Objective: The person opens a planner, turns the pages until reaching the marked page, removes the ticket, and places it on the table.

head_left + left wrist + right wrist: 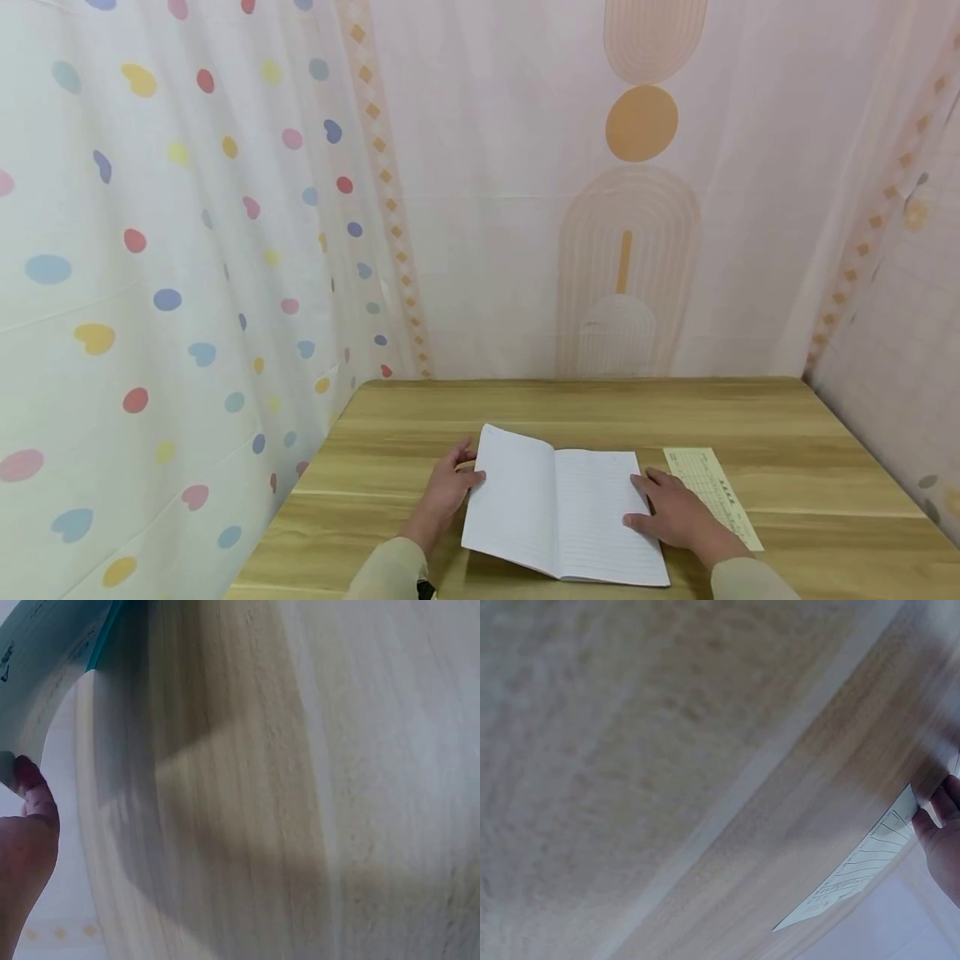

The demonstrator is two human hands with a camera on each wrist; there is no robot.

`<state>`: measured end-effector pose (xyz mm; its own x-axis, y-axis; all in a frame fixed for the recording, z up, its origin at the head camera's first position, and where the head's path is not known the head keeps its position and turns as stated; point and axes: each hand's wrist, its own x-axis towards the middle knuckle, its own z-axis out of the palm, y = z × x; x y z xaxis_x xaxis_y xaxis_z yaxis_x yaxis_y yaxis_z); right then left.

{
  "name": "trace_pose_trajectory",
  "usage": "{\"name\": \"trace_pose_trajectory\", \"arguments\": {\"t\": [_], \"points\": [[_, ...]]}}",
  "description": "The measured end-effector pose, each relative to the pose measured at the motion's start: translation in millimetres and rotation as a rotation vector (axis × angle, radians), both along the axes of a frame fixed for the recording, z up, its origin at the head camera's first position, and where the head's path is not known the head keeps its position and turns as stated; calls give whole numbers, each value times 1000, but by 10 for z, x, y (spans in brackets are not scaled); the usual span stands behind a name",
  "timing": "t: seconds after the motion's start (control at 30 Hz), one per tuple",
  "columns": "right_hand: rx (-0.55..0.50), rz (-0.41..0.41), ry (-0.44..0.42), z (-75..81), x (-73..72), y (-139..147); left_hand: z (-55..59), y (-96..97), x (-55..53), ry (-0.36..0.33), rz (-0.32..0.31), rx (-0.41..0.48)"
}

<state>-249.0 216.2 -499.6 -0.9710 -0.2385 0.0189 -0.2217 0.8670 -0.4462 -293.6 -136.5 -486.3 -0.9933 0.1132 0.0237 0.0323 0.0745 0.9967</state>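
Observation:
An open notebook (600,517) with ruled white pages lies on the wooden table, its left half tilted up off the tabletop. My left hand (450,483) pinches that raised half at its left edge, thumb on the page and fingers behind. From the left wrist view, the underside of the lifted notebook cover (45,682) shows beside the left hand (30,832). On the right page's outer edge rests my right hand (671,504), with its thumb and fingertips over the page. Partly under the right forearm lies a pale yellow printed slip (701,471).
The wooden table (525,404) stretches beyond the notebook to its back edge. A dotted curtain (187,250) hangs on the left, and a patterned curtain (487,208) hangs behind the table. Another curtain (900,333) lines the right side.

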Motion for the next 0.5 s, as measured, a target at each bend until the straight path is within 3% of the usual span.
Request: {"name": "trace_pose_trajectory", "arguments": {"t": [0.5], "points": [[10,-1,20,-52,-7,18,151,94,-22,38,49,-8]]}}
